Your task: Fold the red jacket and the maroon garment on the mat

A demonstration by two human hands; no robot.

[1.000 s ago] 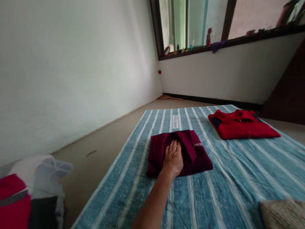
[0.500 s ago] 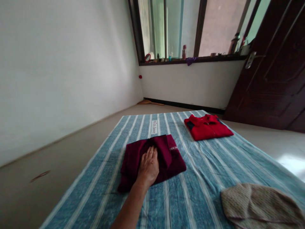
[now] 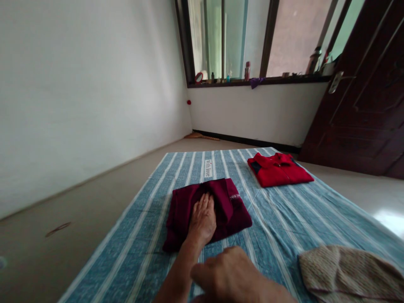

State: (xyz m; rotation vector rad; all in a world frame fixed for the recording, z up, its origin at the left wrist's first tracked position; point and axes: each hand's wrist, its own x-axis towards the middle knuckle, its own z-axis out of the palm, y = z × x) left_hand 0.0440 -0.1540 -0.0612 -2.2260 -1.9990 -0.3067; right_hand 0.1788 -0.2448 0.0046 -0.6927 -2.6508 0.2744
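Note:
A folded maroon garment (image 3: 235,210) lies on a blue striped sheet (image 3: 284,219) spread on the floor. My left hand (image 3: 203,219) rests flat on top of it, palm down, fingers straight and pointing away from me. My right hand (image 3: 227,273) is low at the bottom edge of the view, close to the camera, just above the sheet and short of the garment. Its fingers are curled in and I see nothing in it. A folded bright red shirt (image 3: 279,170) lies further off at the sheet's far right.
A beige knitted cloth (image 3: 347,269) lies at the sheet's near right. Bare floor (image 3: 94,202) runs along the white wall on the left. A dark wooden door (image 3: 362,105) stands at the right. Several small bottles line the window sill (image 3: 271,80).
My right hand has come into view at the bottom. The view has swung right, bringing in the door and the beige cloth. My left hand stays flat on the maroon garment.

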